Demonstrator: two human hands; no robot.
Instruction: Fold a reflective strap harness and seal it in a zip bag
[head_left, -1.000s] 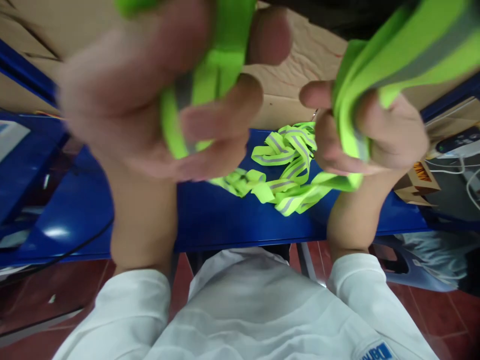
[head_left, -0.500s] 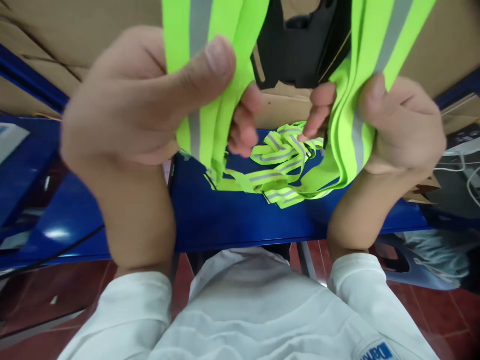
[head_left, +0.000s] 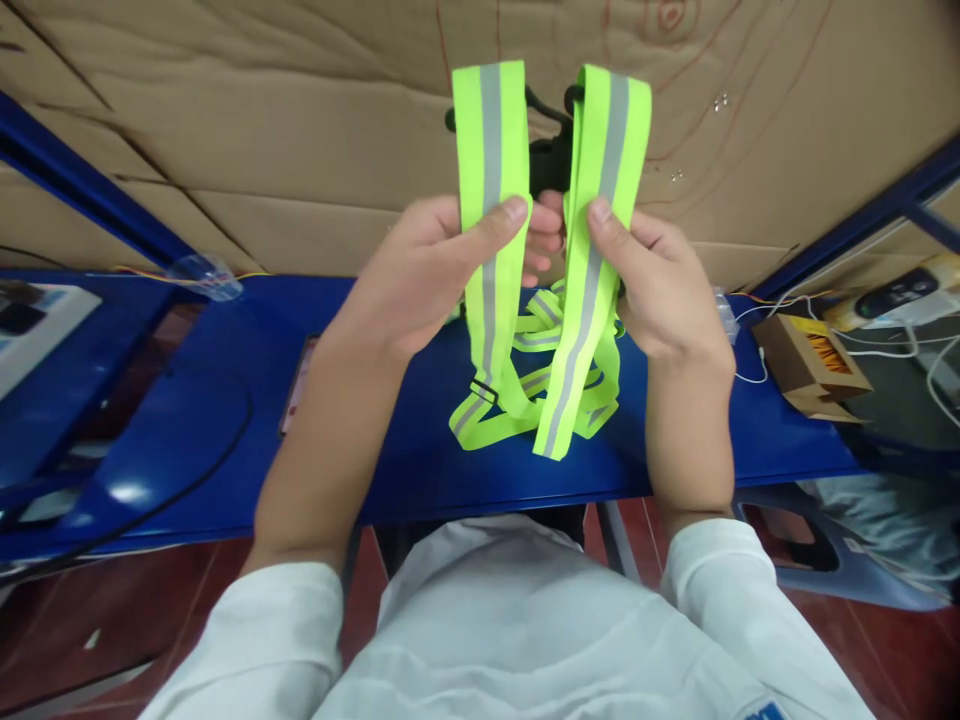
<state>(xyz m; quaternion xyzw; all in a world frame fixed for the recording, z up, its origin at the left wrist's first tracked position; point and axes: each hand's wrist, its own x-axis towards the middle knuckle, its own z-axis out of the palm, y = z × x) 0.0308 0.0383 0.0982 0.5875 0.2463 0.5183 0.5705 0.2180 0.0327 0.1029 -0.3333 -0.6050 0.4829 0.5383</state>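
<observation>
Neon yellow-green reflective straps with a grey stripe loop over a black holder (head_left: 551,165) in front of the cardboard backing. My left hand (head_left: 457,250) is closed on the left reflective strap (head_left: 491,130), thumb in front and fingers behind. On the right reflective strap (head_left: 615,130), my right hand (head_left: 637,255) has the same kind of grip. A small black slider buckle (head_left: 484,391) sits low on the left strap. Below and behind the hands, more of the strapping (head_left: 540,330) lies loosely bunched on the blue table (head_left: 420,440).
Cardboard (head_left: 300,130) with red drawn lines stands behind the table. A clear plastic cup (head_left: 206,277) and a phone (head_left: 298,385) lie to the left. At right are an open small cardboard box (head_left: 806,365), white cables and a power strip (head_left: 900,290). Blue metal posts flank both sides.
Both hands have moved away from the camera and closer together, still gripping the straps. The strap tops and the black holder now show fully, and the view takes in more cardboard.
</observation>
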